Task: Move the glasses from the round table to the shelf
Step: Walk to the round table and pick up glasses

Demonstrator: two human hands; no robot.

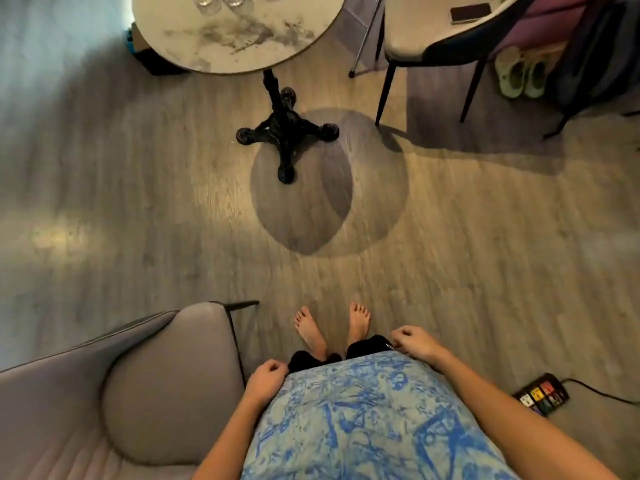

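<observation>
Glasses point(221, 1) clustered at far edge of round table point(242, 39), well ahead of both hands. Left hand point(266, 377) and right hand point(414, 342) loosely curled, empty, against patterned shirt. Grey chair point(166, 386) just left; wood floor point(450, 237) beyond. No legible writing.

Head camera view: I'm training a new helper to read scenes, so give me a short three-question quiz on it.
1. True or false: the left hand holds a glass.
2. Where are the glasses? A) on the round table B) on the floor C) on the grey chair
3. What lies on the seat of the other chair, right of the table?

Key: 1. False; both it and the right hand rest curled and empty at the shirt hem. 2. A, at the far edge. 3. A dark phone.
</observation>
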